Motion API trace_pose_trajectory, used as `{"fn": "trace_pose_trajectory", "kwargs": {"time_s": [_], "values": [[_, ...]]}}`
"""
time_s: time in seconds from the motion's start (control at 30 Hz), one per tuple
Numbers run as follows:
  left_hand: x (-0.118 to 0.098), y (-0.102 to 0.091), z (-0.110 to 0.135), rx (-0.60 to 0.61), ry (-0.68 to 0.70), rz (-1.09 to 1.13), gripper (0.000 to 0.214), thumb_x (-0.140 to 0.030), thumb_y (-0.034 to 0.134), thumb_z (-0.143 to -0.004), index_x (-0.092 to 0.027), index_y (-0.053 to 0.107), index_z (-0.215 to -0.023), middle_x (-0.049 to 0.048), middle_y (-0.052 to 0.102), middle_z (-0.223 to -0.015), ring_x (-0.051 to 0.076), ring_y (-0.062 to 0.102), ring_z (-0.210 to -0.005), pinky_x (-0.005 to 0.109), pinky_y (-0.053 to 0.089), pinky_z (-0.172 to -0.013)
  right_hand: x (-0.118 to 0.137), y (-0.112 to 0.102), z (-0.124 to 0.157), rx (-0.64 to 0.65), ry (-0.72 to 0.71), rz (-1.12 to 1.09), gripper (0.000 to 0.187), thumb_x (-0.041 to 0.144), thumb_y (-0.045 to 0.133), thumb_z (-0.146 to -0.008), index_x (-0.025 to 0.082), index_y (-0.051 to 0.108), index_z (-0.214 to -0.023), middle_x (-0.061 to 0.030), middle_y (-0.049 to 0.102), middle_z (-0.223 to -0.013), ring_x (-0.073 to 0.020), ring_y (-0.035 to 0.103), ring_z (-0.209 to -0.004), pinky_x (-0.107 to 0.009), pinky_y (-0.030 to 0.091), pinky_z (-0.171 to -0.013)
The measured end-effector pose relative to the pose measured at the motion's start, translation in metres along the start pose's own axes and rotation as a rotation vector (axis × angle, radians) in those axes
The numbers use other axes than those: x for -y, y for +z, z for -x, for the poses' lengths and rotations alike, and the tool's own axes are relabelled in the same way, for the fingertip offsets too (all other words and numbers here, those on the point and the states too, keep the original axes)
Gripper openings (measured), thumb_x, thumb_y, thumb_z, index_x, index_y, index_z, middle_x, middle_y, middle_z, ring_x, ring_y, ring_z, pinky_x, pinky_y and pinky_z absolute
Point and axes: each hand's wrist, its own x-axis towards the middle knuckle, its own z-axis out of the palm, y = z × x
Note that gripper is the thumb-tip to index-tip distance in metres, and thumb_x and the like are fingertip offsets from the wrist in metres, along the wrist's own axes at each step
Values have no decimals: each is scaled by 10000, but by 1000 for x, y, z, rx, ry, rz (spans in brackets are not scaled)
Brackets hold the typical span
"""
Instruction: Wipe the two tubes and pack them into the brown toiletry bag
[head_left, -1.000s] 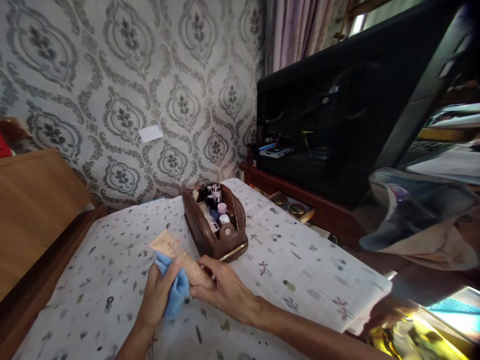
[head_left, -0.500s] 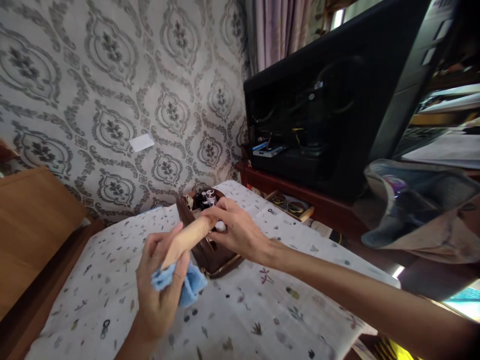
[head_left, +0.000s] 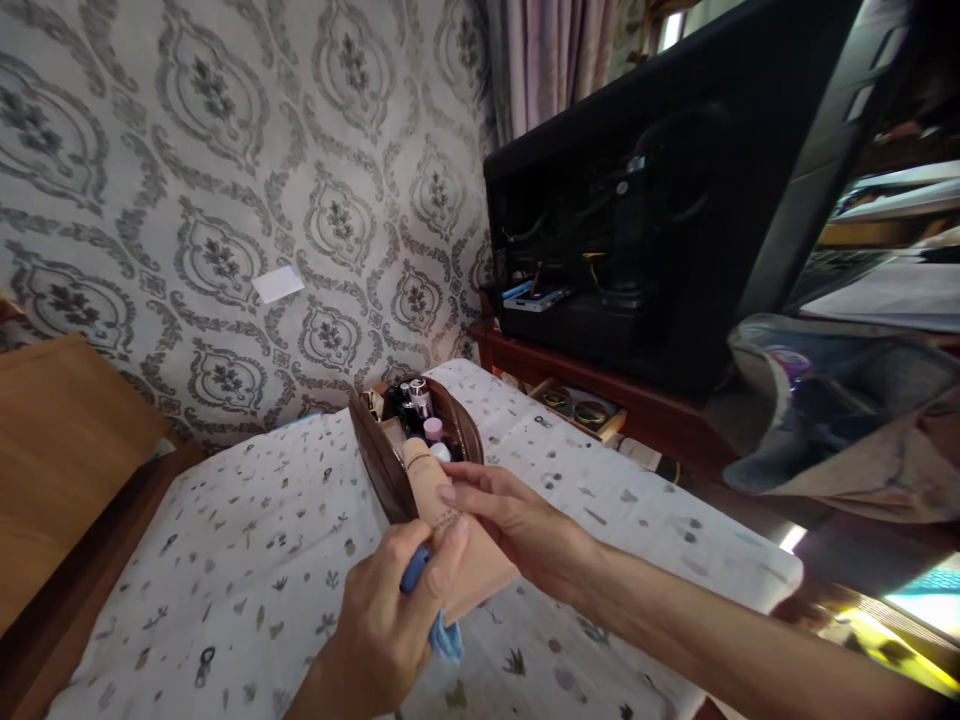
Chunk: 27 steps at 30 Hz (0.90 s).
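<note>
A peach-coloured squeeze tube (head_left: 454, 525) is held between my two hands, its capped end pointing away toward the bag. My right hand (head_left: 517, 510) is closed around its right side, thumb on the front. In my left hand (head_left: 397, 600) a blue cloth (head_left: 445, 638) is bunched, pressed against the tube's left side; the thumb lies across the tube. Just beyond stands an unzipped brown toiletry bag (head_left: 375, 455), holding several small bottles and a pink-capped container (head_left: 433, 429). Part of the bag is hidden behind the tube and my hands.
The bag rests on a white patterned sheet (head_left: 255, 560). A wooden board (head_left: 75, 470) borders the left. At the right, a black computer case (head_left: 600, 230) stands on a dark red desk, with an open small drawer (head_left: 581, 410) below. A fabric bag (head_left: 847, 420) hangs nearer me.
The tube has turned from edge-on to showing its broad printed face, its capped end swinging away. My left hand has moved right and lower, and the right hand now grips the tube's side.
</note>
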Motion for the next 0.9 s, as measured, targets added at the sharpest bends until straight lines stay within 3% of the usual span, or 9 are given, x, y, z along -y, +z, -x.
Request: {"fn": "trace_pose_trajectory", "kwargs": {"time_s": [0.13,0.23,0.33,0.43,0.63,0.77,0.9], "values": [[9,4,-4,95,-43,-26,630,-45,329,-900,-180,376,-1514,138,668,-1165,200,676,-1057,228,564,-792,5,-8,1,-41,-30,72,472,358,791,-687,171,663,-1101,-25,702,-829,-162,651,-713,-275,530,-671],[21,15,-4,231,-120,-116,604,-31,344,-864,-158,451,-1445,146,632,-1291,235,612,-1199,269,591,-802,8,-15,-1,-64,-114,178,500,379,736,-723,185,654,-1176,-48,723,-915,-182,666,-744,-300,537,-680],[26,27,-2,384,-94,-261,613,-4,374,-833,-148,468,-1421,138,562,-1411,271,463,-1378,266,612,-724,11,-23,-6,-120,-170,298,528,403,720,-725,196,665,-1208,-43,730,-897,-198,667,-724,-311,536,-640],[25,31,-2,461,-43,-325,613,5,418,-822,-174,486,-1405,125,533,-1448,296,371,-1443,272,622,-726,13,-29,-12,-185,-187,405,547,407,723,-711,190,677,-1211,-35,726,-854,-206,657,-697,-326,531,-628],[23,28,-7,483,-13,-363,698,53,394,-789,-142,421,-1459,131,585,-1374,299,399,-1422,274,623,-740,15,-33,-25,-176,-266,548,547,389,721,-716,177,679,-1218,-26,718,-841,-204,644,-744,-317,515,-667],[21,32,-5,478,-22,-396,630,57,394,-781,-121,516,-1373,136,568,-1389,301,390,-1427,274,622,-756,17,-30,-33,-118,-289,610,564,375,697,-734,143,657,-1246,-36,718,-874,-193,637,-755,-295,504,-655],[22,36,-1,463,-20,-398,664,64,391,-771,-129,498,-1397,132,550,-1414,303,386,-1428,281,625,-754,20,-32,-50,-77,-358,735,488,352,678,-756,150,677,-1201,-40,723,-917,-197,647,-809,-283,498,-683]]}}
